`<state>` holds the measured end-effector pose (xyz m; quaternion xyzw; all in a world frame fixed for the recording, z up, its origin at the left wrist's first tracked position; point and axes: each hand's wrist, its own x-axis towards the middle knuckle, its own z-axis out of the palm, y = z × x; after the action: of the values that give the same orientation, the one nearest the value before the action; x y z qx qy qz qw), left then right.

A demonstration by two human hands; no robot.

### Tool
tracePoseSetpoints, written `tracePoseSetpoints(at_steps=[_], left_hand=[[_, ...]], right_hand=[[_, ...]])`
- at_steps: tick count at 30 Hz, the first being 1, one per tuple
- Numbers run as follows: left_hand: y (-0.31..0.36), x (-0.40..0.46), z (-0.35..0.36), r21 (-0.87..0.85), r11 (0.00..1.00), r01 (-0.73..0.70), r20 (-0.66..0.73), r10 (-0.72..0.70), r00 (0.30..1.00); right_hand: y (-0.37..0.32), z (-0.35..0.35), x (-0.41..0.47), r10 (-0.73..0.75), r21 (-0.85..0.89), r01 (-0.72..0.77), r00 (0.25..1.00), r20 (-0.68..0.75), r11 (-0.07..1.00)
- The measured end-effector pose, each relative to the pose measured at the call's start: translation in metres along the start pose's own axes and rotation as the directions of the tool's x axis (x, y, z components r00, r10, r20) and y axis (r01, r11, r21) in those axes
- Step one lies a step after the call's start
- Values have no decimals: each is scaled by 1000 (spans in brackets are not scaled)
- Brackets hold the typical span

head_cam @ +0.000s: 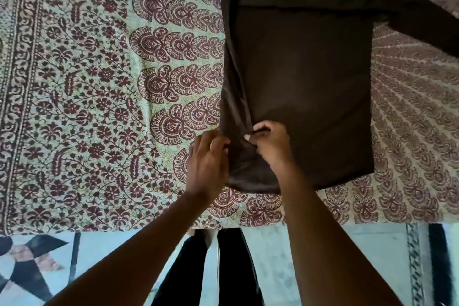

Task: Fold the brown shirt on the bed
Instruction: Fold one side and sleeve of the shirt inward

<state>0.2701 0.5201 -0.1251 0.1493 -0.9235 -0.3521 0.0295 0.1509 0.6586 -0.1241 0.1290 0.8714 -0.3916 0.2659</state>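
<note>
From the head view I read no writing or label anywhere. The brown shirt (pixel 303 87) lies flat on the patterned bedspread (pixel 99 82), its left side folded inward and one sleeve (pixel 427 17) stretched out to the upper right. My right hand (pixel 270 146) pinches the folded strip near the hem, fingers clamped on cloth; my left hand (pixel 207 161) rests at the shirt's left edge — fingers together, flat against the fabric. Bedspread lies bare on both sides, widest on the left — the bed's near edge runs just below the hem.
</note>
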Motion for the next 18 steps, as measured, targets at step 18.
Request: tracePoseSetpoints(at_steps=[18], left_hand=[[-28, 37, -2, 271, 940, -209, 461, 64, 885]], right_hand=[[7, -5, -11, -102, -408, 115, 993, 55, 906]])
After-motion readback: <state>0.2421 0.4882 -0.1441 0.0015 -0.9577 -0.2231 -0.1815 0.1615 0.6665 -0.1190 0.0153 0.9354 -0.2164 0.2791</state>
